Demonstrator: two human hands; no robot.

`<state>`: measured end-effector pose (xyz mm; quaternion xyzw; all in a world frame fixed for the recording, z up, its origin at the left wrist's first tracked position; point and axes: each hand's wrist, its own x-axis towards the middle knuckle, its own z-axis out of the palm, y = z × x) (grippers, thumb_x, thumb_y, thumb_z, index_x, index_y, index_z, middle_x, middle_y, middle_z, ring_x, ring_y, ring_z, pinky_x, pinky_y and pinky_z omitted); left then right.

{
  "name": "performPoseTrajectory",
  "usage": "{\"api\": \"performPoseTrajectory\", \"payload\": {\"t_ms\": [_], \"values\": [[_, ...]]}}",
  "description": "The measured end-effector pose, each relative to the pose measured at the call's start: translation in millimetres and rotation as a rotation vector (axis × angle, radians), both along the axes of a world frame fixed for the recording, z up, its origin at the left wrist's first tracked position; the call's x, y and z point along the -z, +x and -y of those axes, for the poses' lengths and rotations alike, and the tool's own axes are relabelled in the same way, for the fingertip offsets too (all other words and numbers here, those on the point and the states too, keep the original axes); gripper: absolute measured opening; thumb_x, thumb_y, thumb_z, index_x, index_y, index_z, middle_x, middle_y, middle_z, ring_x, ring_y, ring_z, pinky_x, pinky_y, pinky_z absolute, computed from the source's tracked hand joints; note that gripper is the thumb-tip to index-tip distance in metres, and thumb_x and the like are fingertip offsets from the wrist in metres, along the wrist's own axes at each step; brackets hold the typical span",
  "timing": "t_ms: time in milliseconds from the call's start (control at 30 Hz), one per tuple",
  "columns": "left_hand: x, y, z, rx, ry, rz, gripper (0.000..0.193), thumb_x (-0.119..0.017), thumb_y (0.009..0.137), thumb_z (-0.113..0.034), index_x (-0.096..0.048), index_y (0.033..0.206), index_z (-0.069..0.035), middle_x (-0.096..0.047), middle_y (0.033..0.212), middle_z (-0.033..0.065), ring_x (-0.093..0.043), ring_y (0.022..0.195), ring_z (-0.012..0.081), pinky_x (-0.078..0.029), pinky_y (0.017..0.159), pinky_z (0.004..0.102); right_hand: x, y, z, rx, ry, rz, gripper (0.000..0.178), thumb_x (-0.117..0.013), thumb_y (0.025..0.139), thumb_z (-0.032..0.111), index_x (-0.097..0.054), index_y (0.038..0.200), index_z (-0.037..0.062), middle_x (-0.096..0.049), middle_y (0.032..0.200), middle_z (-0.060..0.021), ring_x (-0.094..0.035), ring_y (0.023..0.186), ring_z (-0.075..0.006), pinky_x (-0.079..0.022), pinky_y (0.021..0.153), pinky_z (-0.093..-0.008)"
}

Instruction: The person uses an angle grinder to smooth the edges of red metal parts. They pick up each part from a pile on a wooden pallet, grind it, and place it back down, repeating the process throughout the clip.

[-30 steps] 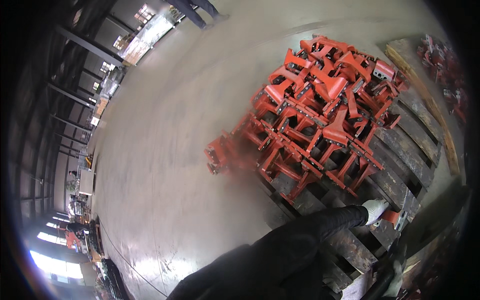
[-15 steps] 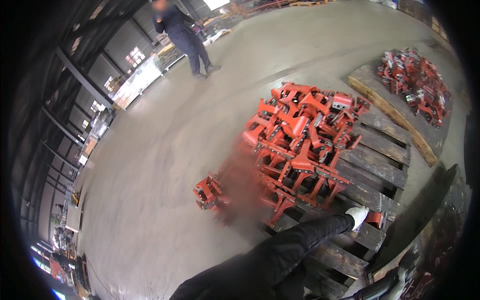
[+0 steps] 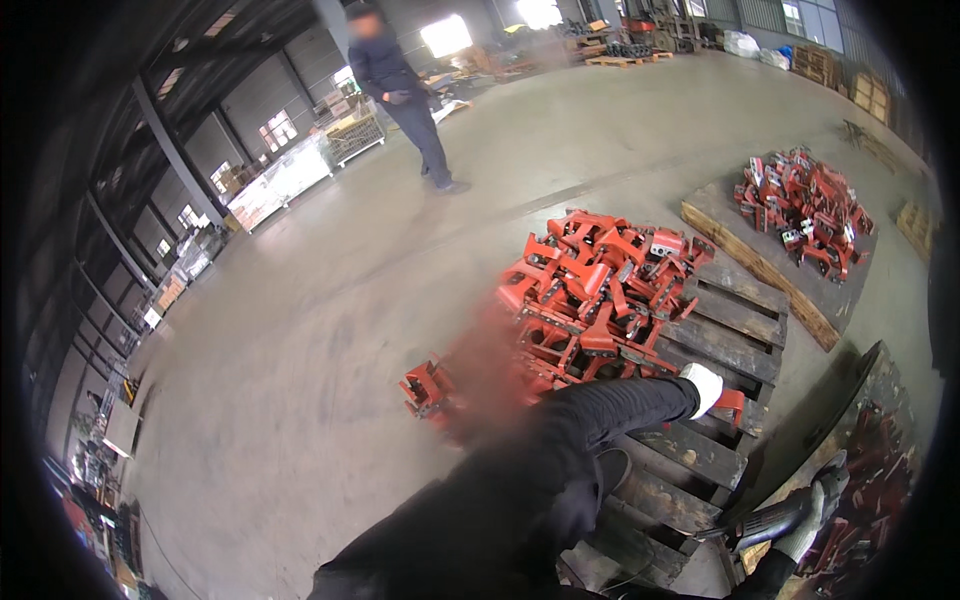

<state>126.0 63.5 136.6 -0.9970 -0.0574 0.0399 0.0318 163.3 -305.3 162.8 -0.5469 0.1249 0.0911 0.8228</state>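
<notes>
Nearest, at the lower right, the right hand (image 3: pixel 808 520) in a white work glove has its fingers wrapped around the dark body of a handheld power tool (image 3: pixel 765 522), seemingly a grinder, held just beside a heap of red parts (image 3: pixel 868 500) at the frame's edge. A little farther, the left hand (image 3: pixel 704 387), also gloved, reaches out on a black sleeve; its fingers curl onto a red bracket (image 3: pixel 731 402) lying on the near slats of the wooden pallet (image 3: pixel 735 325), though how tightly they clamp it I cannot tell. The bracket looks like painted welded steel: stiff, angular, likely heavy for its size, with hard edges, so a flat plate or a straight leg seems the sound place to grip. Beyond it rises a tangled stack of the same red brackets (image 3: pixel 600 280), legs interlocked and liable to snag. One stray bracket (image 3: pixel 427 385) sits left on the smooth concrete floor (image 3: pixel 300 330). Farther right, another pile (image 3: pixel 805 210) rests on a board. Far off, a person (image 3: pixel 405 90) in dark clothes walks.
</notes>
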Motion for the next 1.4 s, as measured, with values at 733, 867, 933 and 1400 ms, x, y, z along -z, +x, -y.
{"api": "performPoseTrajectory", "payload": {"t_ms": [733,867,933,1400], "values": [[-84.6,-148.3,-94.1,-0.179,-0.138,0.357,0.018,-0.064,0.083,-0.019,-0.068,0.099,-0.010,-0.072,0.091,0.0125,-0.070,0.090,0.0318,-0.054,0.083,0.0411,60.8,-5.0,93.9,-0.024,0.403,0.105,0.054,-0.050,0.103,0.036,-0.047,0.150,0.0103,-0.049,0.152,-0.0038,-0.049,0.133,-0.0174,-0.033,0.113,-0.0294],[-65.6,-152.8,-115.1,-0.245,-0.155,0.355,0.018,-0.062,0.085,-0.018,-0.067,0.099,-0.008,-0.071,0.089,0.0161,-0.070,0.088,0.0353,-0.055,0.076,0.0469,98.7,27.2,119.4,0.151,0.325,0.077,0.056,-0.048,0.104,0.039,-0.046,0.151,0.0093,-0.048,0.152,-0.0035,-0.045,0.138,-0.0184,-0.029,0.117,-0.0305],[-52.8,-177.8,-140.8,-0.400,-0.204,0.169,0.032,-0.075,0.079,-0.017,-0.065,0.107,-0.008,-0.071,0.099,0.0155,-0.070,0.094,0.0356,-0.055,0.082,0.0478,89.4,-1.1,70.7,0.106,0.231,0.059,0.057,-0.048,0.104,0.040,-0.044,0.152,0.0101,-0.047,0.154,-0.0049,-0.042,0.141,-0.0204,-0.027,0.119,-0.0322],[-73.9,-173.6,-139.0,-0.424,-0.218,0.158,0.031,-0.074,0.079,-0.022,-0.067,0.105,-0.008,-0.072,0.097,0.0168,-0.070,0.092,0.0357,-0.057,0.077,0.0463,44.5,-31.9,46.0,0.152,0.176,0.087,0.061,-0.047,0.105,0.041,-0.034,0.157,0.0122,-0.039,0.158,-0.0039,-0.037,0.145,-0.0210,-0.026,0.120,-0.0346]]}}
